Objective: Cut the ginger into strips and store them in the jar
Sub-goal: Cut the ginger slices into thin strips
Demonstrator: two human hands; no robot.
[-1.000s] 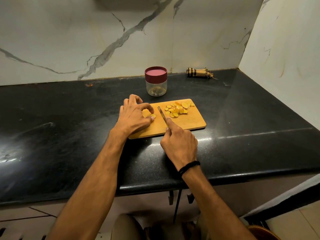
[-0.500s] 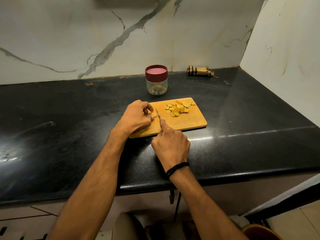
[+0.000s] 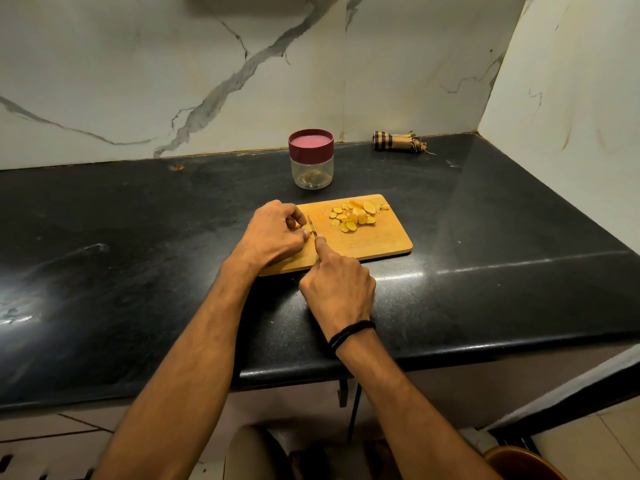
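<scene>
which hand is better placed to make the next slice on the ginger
Right. The right hand holds the knife, with its blade right beside the ginger piece on the cutting board. The left hand is occupied pinning that piece down.

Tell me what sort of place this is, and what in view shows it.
Most likely a home kitchen: a black stone countertop backed by a marble-patterned wall, a wooden cutting board with ginger slices on it, and a red-lidded storage jar behind the board.
</scene>
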